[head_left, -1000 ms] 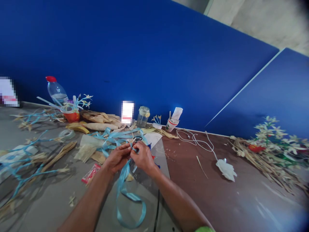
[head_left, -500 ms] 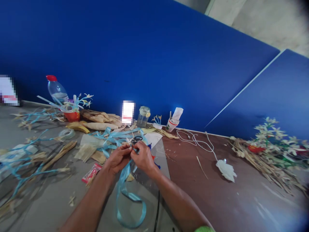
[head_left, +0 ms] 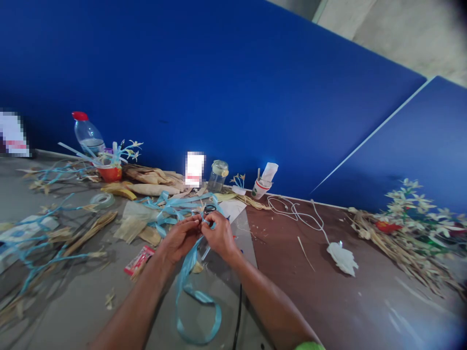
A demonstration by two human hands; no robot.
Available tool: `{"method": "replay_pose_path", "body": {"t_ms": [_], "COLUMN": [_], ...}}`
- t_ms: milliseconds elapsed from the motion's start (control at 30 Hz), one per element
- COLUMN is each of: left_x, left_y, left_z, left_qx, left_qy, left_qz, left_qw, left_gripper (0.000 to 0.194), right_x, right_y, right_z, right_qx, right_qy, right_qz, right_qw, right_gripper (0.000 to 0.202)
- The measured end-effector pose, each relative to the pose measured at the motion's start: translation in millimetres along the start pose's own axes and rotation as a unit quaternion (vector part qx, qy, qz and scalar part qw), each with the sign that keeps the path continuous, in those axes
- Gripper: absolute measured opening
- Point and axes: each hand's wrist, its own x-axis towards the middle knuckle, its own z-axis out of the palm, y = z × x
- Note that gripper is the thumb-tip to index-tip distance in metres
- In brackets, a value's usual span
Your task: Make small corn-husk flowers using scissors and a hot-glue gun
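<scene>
Both hands meet at the middle of the table, fingertips pinched close together. My left hand is closed on a small stem, mostly hidden by the fingers, with a pale tip showing above them. My right hand pinches light-blue ribbon against that stem. From the hands the ribbon hangs down and curls in a loop on the grey surface. Just beyond the fingers lie dark-handled scissors, partly hidden, and a tangle of more blue ribbon.
On the left lie blue-wrapped branches, a tape roll and a red wrapper. Along the blue partition stand a red-capped bottle, a red cup, a glass jar and a white cup. White flowers lie right.
The fingers of my right hand have shifted slightly around the ribbon, which now shows between them. The camera view has moved a little; the table things lie as before.
</scene>
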Motion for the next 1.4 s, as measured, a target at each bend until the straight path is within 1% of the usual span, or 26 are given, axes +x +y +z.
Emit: {"method": "replay_pose_path", "body": {"t_ms": [67,133,300,400,467,533,600,667,700,767,867,933,1033,1100,1167,1233,1333,1400], "left_x": [-1,-2,-1,2,3,3,2,0,-1,-2,-3,-4,-4,-4,-3,-2,-1,-2], "left_y": [0,0,-1,-1,0,1,3,4,5,5,4,2,-1,-3,-5,-5,-6,-6], "left_z": [1.5,2.1,-0.8,-5.0,-7.0,-7.3,-6.4,-5.0,-4.3,-3.3,-1.6,0.2,2.9,3.9,4.1,4.3,6.3,9.3], "left_qx": [0.004,0.004,0.005,0.012,0.013,0.007,-0.003,-0.012,-0.014,-0.012,-0.001,0.01,0.03,0.042,0.059,0.085,0.106,0.1], "left_qy": [0.008,0.014,0.005,0.031,0.047,0.042,0.025,0.01,0.003,-0.008,-0.011,-0.003,0.0,0.0,0.011,0.035,0.063,0.065], "left_qz": [0.0,0.005,0.015,0.011,0.003,0.0,0.002,0.005,0.006,0.008,0.011,0.021,0.061,0.08,0.086,0.091,0.104,0.107], "left_qw": [1.0,1.0,1.0,0.999,0.999,0.999,1.0,1.0,1.0,1.0,1.0,1.0,0.998,0.996,0.994,0.992,0.987,0.987], "left_gripper": [0.012,0.012,0.012,0.009,0.006,0.004,0.004,0.006,0.006,0.008,0.01,0.012,0.012,0.012,0.014,0.017,0.017,0.016], "right_x": [1,1,-1,-2,-1,1,3,5,6,6,7,7,7,6,5,3,-1,-3], "right_y": [-1,-1,-1,-1,-2,-2,-2,-2,-3,-4,-5,-5,-4,-4,-3,-2,-1,0], "right_z": [-2,-2,1,1,1,-1,-2,-4,-5,-6,-7,-7,-7,-6,-6,-5,-2,0], "right_qx": [0.001,-0.003,-0.008,0.007,0.056,0.153,0.268,0.351,0.374,0.398,0.41,0.39,0.308,0.247,0.182,0.108,0.016,-0.016], "right_qy": [-0.003,-0.004,-0.015,-0.032,-0.053,-0.081,-0.099,-0.104,-0.103,-0.104,-0.107,-0.099,-0.08,-0.08,-0.08,-0.062,-0.021,-0.015], "right_qz": [0.001,0.001,0.009,0.012,0.042,0.115,0.196,0.248,0.259,0.275,0.289,0.282,0.247,0.221,0.185,0.129,0.056,0.04], "right_qw": [1.0,1.0,1.0,0.999,0.996,0.978,0.938,0.897,0.884,0.869,0.859,0.871,0.915,0.94,0.962,0.984,0.998,0.999], "right_gripper": [0.012,0.013,0.011,0.01,0.009,0.009,0.011,0.013,0.014,0.016,0.015,0.012,0.01,0.01,0.01,0.008,0.005,0.005]}}
